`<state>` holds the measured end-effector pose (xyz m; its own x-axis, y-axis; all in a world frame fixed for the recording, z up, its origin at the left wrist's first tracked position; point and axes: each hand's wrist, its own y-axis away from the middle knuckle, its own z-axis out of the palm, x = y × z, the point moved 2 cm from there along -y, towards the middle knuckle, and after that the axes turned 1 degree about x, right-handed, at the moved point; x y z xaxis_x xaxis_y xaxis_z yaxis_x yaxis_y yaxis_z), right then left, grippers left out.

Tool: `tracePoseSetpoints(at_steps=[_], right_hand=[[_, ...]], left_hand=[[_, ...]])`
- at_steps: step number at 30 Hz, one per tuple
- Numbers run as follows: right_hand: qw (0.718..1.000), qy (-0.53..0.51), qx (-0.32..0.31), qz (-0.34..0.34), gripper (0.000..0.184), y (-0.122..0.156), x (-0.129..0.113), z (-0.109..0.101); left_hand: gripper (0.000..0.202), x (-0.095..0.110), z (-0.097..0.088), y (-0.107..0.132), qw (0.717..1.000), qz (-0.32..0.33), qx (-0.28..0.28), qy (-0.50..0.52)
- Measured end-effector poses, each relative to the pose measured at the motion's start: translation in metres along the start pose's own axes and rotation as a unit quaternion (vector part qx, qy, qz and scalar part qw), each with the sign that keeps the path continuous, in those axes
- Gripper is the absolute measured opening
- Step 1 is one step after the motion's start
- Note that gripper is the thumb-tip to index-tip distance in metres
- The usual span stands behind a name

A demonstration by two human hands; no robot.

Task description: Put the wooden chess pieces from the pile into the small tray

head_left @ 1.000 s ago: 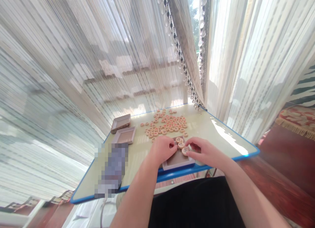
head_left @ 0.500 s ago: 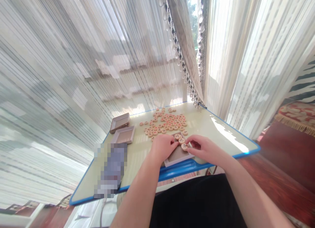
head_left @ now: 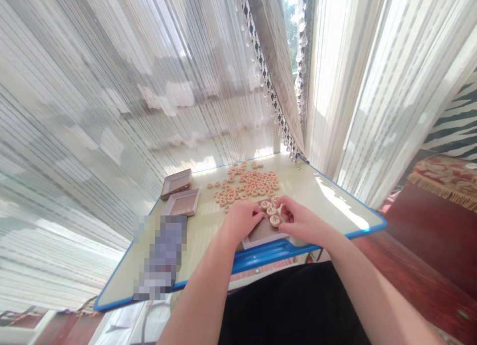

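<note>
A shallow open cardboard box (head_left: 265, 243) lies at the table's near edge, directly in front of me. Three round xiangqi pieces, including a near piece (head_left: 275, 221), form a slanting row in it. My left hand (head_left: 243, 218) is closed around the box's left side, its thumb over the inside; some fingers are hidden. At the box's right side is my right hand (head_left: 298, 217), fingers bent and apart, holding nothing, with its tips close beside the pieces. Beyond my hands lie many scattered pieces (head_left: 255, 192), marked in red or dark.
Another open box (head_left: 182, 206) and stacked box parts (head_left: 177, 182) stand at the table's left. A pixelated dark item (head_left: 164, 258) lies nearer on that side. The yellowish table (head_left: 331, 216) has a raised blue rim. Sheer curtains (head_left: 149, 87) hang behind it.
My right hand has let go of the nearest piece and drawn slightly away from it. My left hand stays at the box. The whole view has shifted a little.
</note>
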<state>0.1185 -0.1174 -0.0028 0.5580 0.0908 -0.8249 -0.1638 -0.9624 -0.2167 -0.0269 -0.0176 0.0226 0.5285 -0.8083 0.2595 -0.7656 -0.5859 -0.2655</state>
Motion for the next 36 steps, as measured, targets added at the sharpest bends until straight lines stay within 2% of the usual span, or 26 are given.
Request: tracePoseSetpoints(at_steps=[5,16,24,36], right_hand=[[1.0,0.012,0.002,0.006,0.031,-0.0026,0.0003,0.0023],[0.999,0.033,0.005,0.008,0.022,-0.0046,-0.0005,0.0016],[0.999,0.038,0.01,0.026,0.029,-0.0063,-0.0028,0.0025],[0.999,0.029,0.003,0.018,0.022,-0.0069,-0.0023,-0.0002]], left_hand=[[0.024,-0.0012,0.0008,-0.0008,1.0,0.004,-0.008,0.015],[0.02,-0.0005,0.001,-0.001,1.0,0.015,-0.01,0.021],[0.025,0.0042,-0.0015,0.0021,0.999,-0.012,-0.031,0.02],[0.027,0.0016,0.0016,0.002,0.999,0.013,-0.026,0.015]])
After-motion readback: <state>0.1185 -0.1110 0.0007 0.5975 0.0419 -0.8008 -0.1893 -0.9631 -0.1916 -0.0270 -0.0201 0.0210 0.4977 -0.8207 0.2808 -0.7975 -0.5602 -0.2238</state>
